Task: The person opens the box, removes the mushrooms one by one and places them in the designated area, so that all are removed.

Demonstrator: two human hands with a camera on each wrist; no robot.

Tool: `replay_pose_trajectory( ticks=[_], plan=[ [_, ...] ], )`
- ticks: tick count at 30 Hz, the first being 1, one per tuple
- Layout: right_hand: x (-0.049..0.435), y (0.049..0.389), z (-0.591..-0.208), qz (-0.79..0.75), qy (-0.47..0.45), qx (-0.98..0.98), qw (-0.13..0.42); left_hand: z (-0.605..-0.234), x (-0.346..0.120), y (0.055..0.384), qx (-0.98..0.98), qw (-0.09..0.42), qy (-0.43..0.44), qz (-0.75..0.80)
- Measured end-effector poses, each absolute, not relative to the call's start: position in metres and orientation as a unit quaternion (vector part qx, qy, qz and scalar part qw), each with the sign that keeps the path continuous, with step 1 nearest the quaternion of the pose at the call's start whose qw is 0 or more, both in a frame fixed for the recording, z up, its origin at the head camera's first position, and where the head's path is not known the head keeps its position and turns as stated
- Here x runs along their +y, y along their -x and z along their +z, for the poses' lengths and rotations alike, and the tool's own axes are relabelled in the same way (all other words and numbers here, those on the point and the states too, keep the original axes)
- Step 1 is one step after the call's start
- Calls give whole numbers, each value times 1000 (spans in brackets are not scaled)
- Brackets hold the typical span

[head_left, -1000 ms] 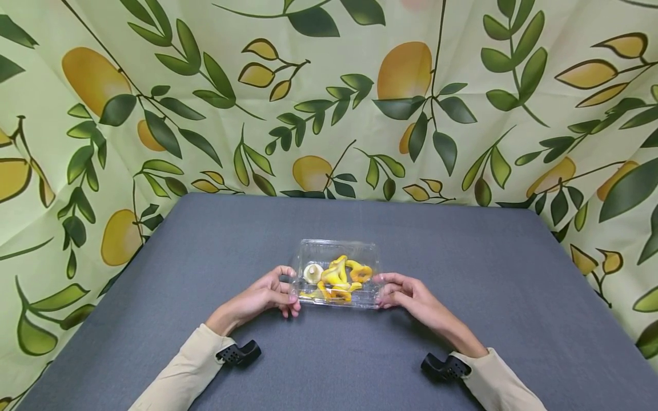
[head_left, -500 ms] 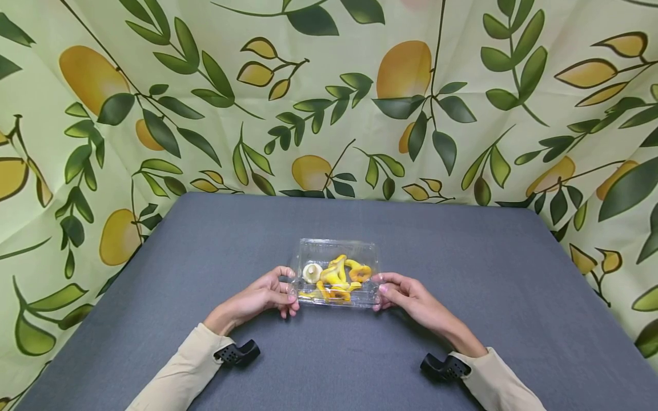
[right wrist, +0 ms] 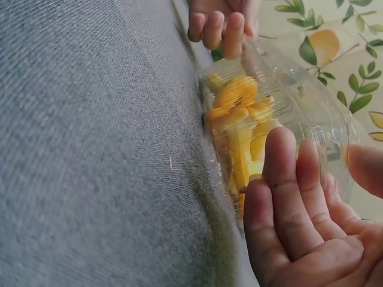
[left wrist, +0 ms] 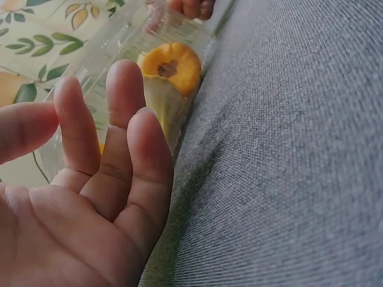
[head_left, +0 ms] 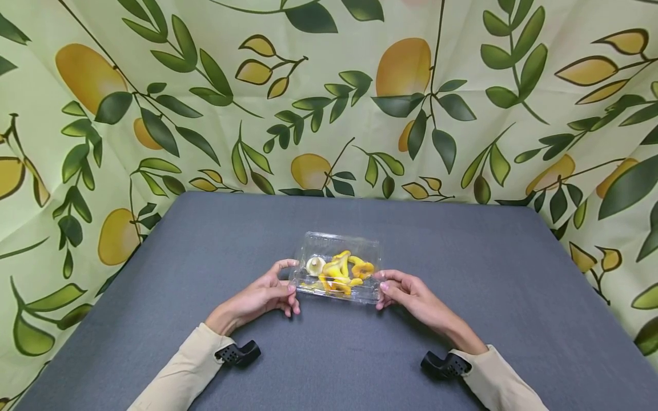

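Observation:
A clear plastic clamshell box (head_left: 354,243) is held level between two hands near the middle of the table. Inside lie several yellow-orange mushrooms (head_left: 339,268), which look like chanterelles, and one white mushroom (head_left: 315,266) at the left. The left hand (head_left: 257,297) grips the box's left end, thumb on the near corner. At the opposite end, the right hand (head_left: 411,294) pinches the near right corner between thumb and fingers. Through the plastic in the left wrist view, an orange mushroom cap (left wrist: 173,67) shows close to the cloth. Whether the box touches the cloth I cannot tell.
A dark grey cloth (head_left: 329,359) covers the table. Behind it and at both sides hangs a pale curtain (head_left: 329,68) printed with leaves and fruit. Each beige sleeve carries a black wrist camera, one at the left (head_left: 239,354) and one at the right (head_left: 444,365).
Both hands have shifted the box slightly away from the person, and it has turned a little, its left end now farther off. The grips stay at the same two ends.

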State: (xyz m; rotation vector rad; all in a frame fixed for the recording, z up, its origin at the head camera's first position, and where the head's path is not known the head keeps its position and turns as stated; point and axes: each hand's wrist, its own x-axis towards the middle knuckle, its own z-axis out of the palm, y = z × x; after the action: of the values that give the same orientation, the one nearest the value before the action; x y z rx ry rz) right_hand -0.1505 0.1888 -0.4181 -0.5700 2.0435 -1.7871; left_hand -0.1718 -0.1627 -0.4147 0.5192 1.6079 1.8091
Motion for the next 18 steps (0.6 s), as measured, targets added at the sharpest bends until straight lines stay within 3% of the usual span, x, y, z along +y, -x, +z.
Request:
replay_pose_trajectory(
  ticks=[18],
  plan=[
    [191, 152, -420, -638, 211, 714, 194, -411, -158, 169, 597, 347, -190, 698]
  ],
)
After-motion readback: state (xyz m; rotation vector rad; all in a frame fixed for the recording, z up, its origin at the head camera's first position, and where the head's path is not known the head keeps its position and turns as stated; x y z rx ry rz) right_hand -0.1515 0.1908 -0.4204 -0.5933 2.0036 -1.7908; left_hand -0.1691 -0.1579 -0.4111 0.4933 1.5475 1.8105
